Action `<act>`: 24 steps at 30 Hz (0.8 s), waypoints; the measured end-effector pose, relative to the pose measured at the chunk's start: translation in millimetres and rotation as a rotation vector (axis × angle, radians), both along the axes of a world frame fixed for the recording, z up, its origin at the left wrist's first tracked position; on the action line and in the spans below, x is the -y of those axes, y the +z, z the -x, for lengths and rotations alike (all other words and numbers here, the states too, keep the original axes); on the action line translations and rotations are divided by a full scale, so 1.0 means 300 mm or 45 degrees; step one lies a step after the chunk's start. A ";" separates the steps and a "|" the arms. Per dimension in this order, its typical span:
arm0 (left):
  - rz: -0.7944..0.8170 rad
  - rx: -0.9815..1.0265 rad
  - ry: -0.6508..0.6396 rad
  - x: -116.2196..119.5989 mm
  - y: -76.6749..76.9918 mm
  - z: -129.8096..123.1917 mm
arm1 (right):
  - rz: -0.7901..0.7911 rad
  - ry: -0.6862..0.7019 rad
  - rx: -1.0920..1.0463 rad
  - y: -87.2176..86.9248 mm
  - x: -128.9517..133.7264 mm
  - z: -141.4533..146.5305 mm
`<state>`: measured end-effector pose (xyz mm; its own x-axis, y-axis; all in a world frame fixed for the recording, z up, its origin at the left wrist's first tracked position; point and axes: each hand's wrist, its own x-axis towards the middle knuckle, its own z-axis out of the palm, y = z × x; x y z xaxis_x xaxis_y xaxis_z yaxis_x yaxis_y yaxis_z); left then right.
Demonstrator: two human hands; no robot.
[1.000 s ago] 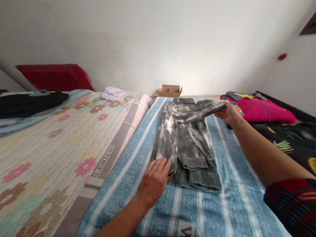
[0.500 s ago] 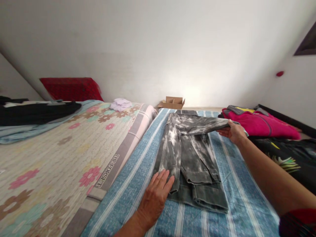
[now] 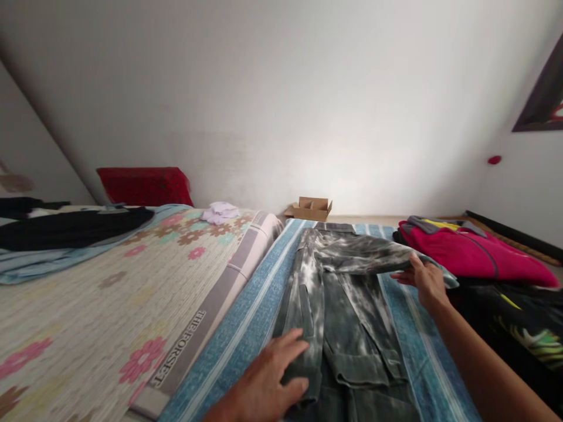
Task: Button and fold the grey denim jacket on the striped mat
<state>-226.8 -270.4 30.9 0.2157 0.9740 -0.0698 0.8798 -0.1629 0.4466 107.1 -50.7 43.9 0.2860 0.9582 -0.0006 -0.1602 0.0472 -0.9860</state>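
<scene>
A grey tie-dyed denim jacket (image 3: 352,328) lies on the blue striped bedding (image 3: 246,310), its collar toward the wall. One sleeve stretches out to the right, where my right hand (image 3: 424,278) holds it near the cuff between thumb and fingers. At the lower left edge of the jacket is my left hand (image 3: 275,375), fingers apart and holding nothing; whether it touches the cloth cannot be made out.
Folded pink clothing (image 3: 479,249) and black printed clothing (image 3: 510,316) lie at the right. An open cardboard box (image 3: 311,209) stands by the wall. On the floral mattress (image 3: 176,281) are a lilac cloth (image 3: 220,212) and dark clothes (image 3: 79,225). Behind is a red object (image 3: 145,186).
The view has tilted up, so the scene sits lower. My left hand's thumb and fingers have spread and the hand looks lifted. My right hand still holds the sleeve, now slightly farther right.
</scene>
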 end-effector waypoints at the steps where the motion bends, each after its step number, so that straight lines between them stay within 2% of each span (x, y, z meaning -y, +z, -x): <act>1: -0.016 0.030 0.046 -0.052 0.029 -0.003 | -0.014 -0.009 0.009 -0.003 0.004 0.006; 3: -0.095 0.022 0.151 -0.192 0.066 -0.017 | -0.030 -0.033 0.021 -0.007 0.011 0.016; 5: -0.167 -0.117 0.291 -0.361 0.070 -0.034 | -0.039 -0.050 0.032 -0.006 0.013 0.021; 8: -0.179 -0.290 0.454 -0.602 0.032 -0.057 | -0.027 -0.051 0.090 0.007 0.015 0.019; 11: -0.163 -0.310 0.495 -0.756 -0.021 -0.074 | 0.023 -0.040 0.180 0.025 0.025 0.013; 14: -0.146 -0.354 0.470 -0.812 -0.075 -0.081 | 0.086 -0.118 0.335 0.034 0.042 0.001; 17: -0.180 -0.441 0.395 -0.814 -0.116 -0.077 | 0.075 -0.261 0.560 0.020 0.054 -0.018; 22: -0.205 -0.489 0.370 -0.798 -0.130 -0.070 | 0.040 -0.394 0.811 -0.014 0.049 -0.052; 24: -0.240 -0.481 0.382 -0.790 -0.129 -0.072 | -0.140 -0.401 0.916 -0.006 0.049 -0.062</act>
<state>-205.2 -33.3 -7.8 -0.0812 0.9922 0.0941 0.9943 0.0742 0.0761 125.6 -65.5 42.2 0.4376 0.8161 0.3774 0.5518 0.0876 -0.8294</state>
